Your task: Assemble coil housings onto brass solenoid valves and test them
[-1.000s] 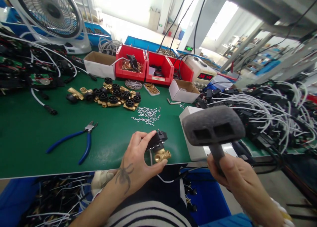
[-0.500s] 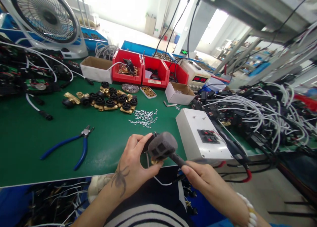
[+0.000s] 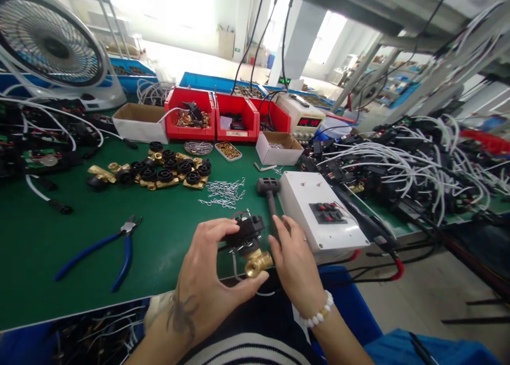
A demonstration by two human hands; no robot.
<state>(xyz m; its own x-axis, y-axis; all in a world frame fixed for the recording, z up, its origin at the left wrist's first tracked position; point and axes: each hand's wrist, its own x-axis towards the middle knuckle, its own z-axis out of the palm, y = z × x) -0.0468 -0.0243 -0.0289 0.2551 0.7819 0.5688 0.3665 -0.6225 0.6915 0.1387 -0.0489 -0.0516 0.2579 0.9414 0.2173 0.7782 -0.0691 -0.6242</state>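
My left hand (image 3: 207, 269) grips a valve assembly at the bench's front edge, fingers on its black housing (image 3: 247, 231) and thumb under its brass body (image 3: 258, 263). A white cable hangs below it. A dark mallet (image 3: 268, 187) lies on the green bench, its head close to the grey metal box (image 3: 319, 208). The lower end of its handle runs between the thumb and index finger of my right hand (image 3: 297, 264), partly hidden by them. Silver R-shaped clips (image 3: 223, 194) lie in a loose pile beyond the left hand.
Blue-handled cutters (image 3: 126, 243) lie on the left. Brass fittings with black caps (image 3: 165, 171) are grouped farther back, before red bins (image 3: 191, 115) and a white carton (image 3: 279, 148). Black units with white cables (image 3: 382, 163) heap up on the right; a fan (image 3: 56, 49) stands back left.
The mallet has moved from above the valve assembly to the bench beside the grey box, my right hand going with it. The valve assembly, hidden behind the mallet head before, now shows.
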